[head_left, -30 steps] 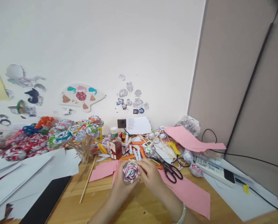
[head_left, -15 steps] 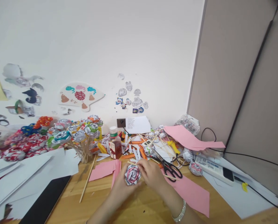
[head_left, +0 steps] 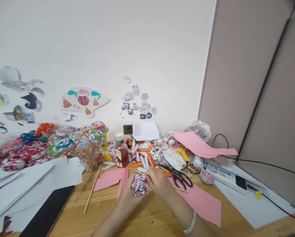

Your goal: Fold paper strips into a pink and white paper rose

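Note:
My left hand [head_left: 127, 194] is wrapped round a paper rose [head_left: 139, 185] of folded white and pink strips, its bloom facing up toward me. At the rose's right edge, the closed fingers of my right hand [head_left: 158, 184] touch it. A thin wooden stick [head_left: 138, 172] shows behind the rose, and a stick end in line with it comes out past my right wrist; it seems to run through my right hand, though my fingers hide its middle. Black-handled scissors [head_left: 178, 176] lie open just right of that hand, partly on a pink paper sheet [head_left: 204, 205].
Folded pink paper [head_left: 109, 179] and a loose stick [head_left: 92, 189] lie left of my hands. Behind stands a glue bottle [head_left: 121, 151] among paper scraps. Paper flowers on sticks [head_left: 88, 141], white sheets [head_left: 21, 184] and a black tablet-like slab [head_left: 48, 210] fill the left; a power strip [head_left: 226, 177] lies right.
The view has shifted slightly. The rose has turned a little in my left hand, its pink edges now showing differently. My right fingers stay by its right side.

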`<state>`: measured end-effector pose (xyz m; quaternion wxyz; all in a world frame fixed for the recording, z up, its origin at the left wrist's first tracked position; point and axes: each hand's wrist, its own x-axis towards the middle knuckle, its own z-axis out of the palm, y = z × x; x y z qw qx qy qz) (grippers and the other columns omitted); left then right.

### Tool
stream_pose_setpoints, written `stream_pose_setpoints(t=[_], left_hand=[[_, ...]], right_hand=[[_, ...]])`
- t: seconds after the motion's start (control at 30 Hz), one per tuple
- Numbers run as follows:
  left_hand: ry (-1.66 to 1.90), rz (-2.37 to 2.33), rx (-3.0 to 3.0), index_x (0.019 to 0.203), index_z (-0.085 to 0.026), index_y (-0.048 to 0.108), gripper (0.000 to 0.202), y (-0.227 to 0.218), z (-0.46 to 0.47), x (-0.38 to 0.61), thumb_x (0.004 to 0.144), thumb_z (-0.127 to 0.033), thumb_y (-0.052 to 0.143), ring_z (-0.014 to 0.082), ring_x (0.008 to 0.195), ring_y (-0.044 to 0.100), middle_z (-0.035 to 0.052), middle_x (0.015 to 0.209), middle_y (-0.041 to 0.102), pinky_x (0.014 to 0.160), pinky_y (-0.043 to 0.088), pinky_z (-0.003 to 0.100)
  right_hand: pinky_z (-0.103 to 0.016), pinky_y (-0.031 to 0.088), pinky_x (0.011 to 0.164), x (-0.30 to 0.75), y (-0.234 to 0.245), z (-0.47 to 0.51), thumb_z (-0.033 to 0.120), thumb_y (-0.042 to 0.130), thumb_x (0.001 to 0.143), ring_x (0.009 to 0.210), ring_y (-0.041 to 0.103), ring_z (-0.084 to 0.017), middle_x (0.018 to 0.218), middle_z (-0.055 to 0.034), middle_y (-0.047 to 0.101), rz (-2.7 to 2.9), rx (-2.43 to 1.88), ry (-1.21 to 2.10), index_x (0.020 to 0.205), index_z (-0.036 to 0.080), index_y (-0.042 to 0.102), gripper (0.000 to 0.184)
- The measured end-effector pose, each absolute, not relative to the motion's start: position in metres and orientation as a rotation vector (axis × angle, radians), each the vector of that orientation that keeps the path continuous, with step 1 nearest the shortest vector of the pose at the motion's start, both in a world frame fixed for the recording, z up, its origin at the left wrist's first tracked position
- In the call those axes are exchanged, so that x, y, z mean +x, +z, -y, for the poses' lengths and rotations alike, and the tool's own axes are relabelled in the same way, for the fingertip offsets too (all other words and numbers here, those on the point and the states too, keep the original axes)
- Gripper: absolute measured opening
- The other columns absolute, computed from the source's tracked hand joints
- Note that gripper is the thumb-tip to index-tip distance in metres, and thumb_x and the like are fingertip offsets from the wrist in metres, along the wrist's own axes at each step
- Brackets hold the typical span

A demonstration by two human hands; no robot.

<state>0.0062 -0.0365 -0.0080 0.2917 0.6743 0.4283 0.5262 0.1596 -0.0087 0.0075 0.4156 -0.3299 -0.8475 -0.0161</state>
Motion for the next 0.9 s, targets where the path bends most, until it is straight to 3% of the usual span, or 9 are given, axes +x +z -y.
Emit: stream_pose_setpoints(t=[0.13,0.33,0.73,0.9], left_hand=[[1.424,-1.154,1.812,0.094,-0.020,0.052,0.035,-0.0112,0.0351,0.0044,0.064,-0.020,0.068,0.0187,0.074,0.059,0.0011,0.083,0.061,0.067,0.047,0.028],[1.441,-1.165,1.784,0.096,-0.019,0.052,0.035,-0.0099,0.0360,0.0053,0.064,-0.020,0.067,0.0194,0.075,0.060,0.0023,0.083,0.061,0.068,0.048,0.030],[1.479,-1.179,1.718,0.096,-0.016,0.054,0.039,-0.0145,0.0367,0.0096,0.062,-0.021,0.070,0.0200,0.077,0.061,0.0041,0.086,0.065,0.071,0.049,0.031],[1.502,-1.180,1.704,0.101,-0.017,0.053,0.042,-0.0119,0.0367,0.0092,0.063,-0.022,0.071,0.0210,0.081,0.063,0.0055,0.091,0.065,0.073,0.050,0.033]], right_hand=[[-0.025,0.043,0.056,0.1575,0.0050,0.0083,0.024,0.035,0.095,0.064,0.061,-0.017,0.074,-0.0058,0.066,2.145,-0.845,-0.040,0.091,0.018,0.056,0.022],[-0.023,0.046,0.062,0.1587,0.0123,0.0120,0.016,0.044,0.090,0.074,0.063,-0.015,0.084,-0.0027,0.067,2.135,-0.847,0.248,0.093,0.021,0.055,0.013],[-0.024,0.041,0.057,0.1549,0.0050,0.0078,0.014,0.039,0.090,0.068,0.064,-0.018,0.078,-0.0055,0.069,2.239,-0.950,-0.046,0.095,0.018,0.057,0.019],[-0.025,0.041,0.059,0.1537,0.0111,0.0103,0.020,0.045,0.090,0.071,0.064,-0.019,0.084,-0.0056,0.070,2.101,-0.995,-0.115,0.100,0.018,0.058,0.017]])
